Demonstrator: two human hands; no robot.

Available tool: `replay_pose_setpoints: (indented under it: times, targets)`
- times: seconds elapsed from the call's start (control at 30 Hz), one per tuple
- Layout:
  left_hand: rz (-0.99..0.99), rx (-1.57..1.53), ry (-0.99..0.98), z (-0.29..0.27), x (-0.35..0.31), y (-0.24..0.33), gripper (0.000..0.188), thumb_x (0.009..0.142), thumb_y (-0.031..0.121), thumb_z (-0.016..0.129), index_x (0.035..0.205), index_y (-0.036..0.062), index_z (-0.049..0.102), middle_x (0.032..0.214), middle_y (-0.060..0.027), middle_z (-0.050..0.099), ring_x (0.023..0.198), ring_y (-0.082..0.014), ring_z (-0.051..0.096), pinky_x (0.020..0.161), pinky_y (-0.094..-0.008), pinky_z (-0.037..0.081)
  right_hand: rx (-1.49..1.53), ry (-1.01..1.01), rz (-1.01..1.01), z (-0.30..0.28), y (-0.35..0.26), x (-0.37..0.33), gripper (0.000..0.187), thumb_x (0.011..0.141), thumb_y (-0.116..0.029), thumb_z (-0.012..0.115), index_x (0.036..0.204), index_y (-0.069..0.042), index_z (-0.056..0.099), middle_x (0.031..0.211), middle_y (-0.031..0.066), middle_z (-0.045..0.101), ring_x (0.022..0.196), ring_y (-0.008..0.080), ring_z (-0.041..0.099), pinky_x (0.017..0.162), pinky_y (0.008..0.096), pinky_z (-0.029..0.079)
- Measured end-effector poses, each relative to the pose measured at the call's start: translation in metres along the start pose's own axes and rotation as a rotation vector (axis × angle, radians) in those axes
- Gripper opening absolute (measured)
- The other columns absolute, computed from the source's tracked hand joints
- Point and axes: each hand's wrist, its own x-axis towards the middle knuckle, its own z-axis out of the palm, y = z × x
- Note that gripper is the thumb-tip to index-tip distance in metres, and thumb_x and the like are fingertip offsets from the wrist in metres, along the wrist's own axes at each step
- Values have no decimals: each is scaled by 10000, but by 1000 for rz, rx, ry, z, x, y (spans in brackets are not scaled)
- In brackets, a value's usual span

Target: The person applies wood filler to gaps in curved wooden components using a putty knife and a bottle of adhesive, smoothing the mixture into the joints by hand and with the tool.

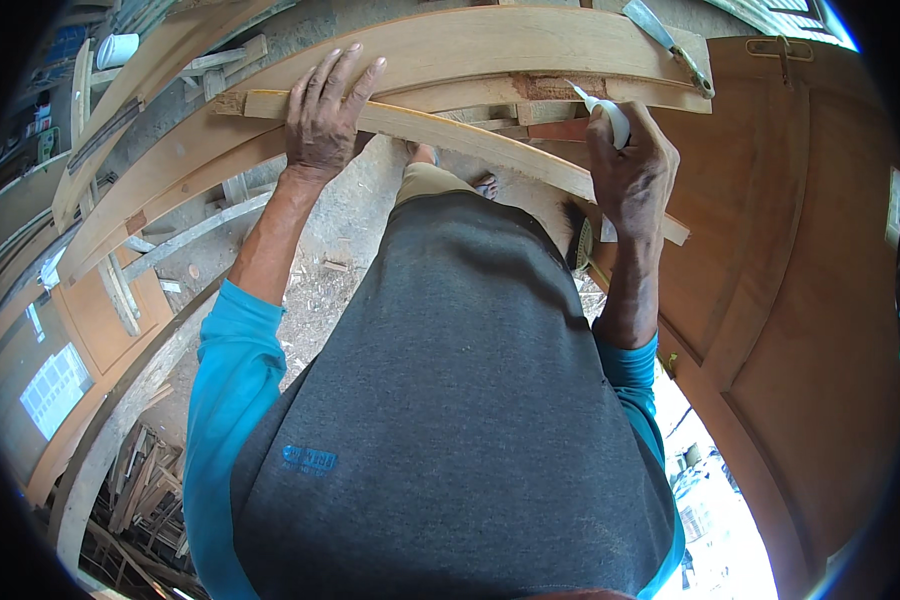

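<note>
Right hand (632, 172) here, fingers curled firmly round a white nozzle bottle (613, 122), its tip up and left, right by the rough brown patch (558, 87) on the curved board's (450, 48) near edge, and this is the nearer hand! Left hand (323, 120): fingers outstretched, slightly spread, laid over the wooden strip's (460, 140) left part, not wrapped round it. That strip slopes down rightward, passing below the right hand. Farther out, a scraper (660, 32); blue print (310, 459) marks the dark shirt (450, 330).
</note>
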Motion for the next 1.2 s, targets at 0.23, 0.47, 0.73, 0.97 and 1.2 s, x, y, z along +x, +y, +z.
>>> replay_pose_setpoints:
  times: [0.23,0.47,0.73,0.97,1.2]
  targets:
    - [1,-16,5,3,-2,-1,580,1009,195,589,1581,294,585,1609,-56,577,1438,-290,584,1177,-477,463,-20,17,17,-6,8,2,193,946,-151,765,884,-13,646,776,196,659,676,378,672,653,434,531]
    - [12,2,-7,3,-2,-3,580,1004,202,604,1579,280,592,1612,-58,576,1446,-295,577,1180,-477,457,-39,32,72,-11,10,3,209,949,-159,760,876,-5,639,782,208,657,688,384,679,665,424,539]
    - [-4,-15,7,0,0,1,578,1024,170,573,1582,321,573,1599,-52,580,1426,-273,591,1179,-473,471,-86,70,82,-14,19,4,217,955,-180,741,874,-7,640,791,215,655,689,390,679,669,433,540]
    - [-2,-16,4,1,0,-1,593,1014,161,582,1586,320,571,1598,-56,582,1437,-277,583,1180,-474,472,-110,86,99,-15,19,6,199,947,-181,732,878,-12,653,777,214,657,688,391,684,671,440,541]
    - [-3,-20,11,-1,0,0,583,1010,142,566,1572,291,595,1601,-58,585,1438,-285,585,1176,-468,468,-71,58,75,-11,14,6,207,941,-176,753,874,-10,649,777,209,661,687,389,685,662,430,539]
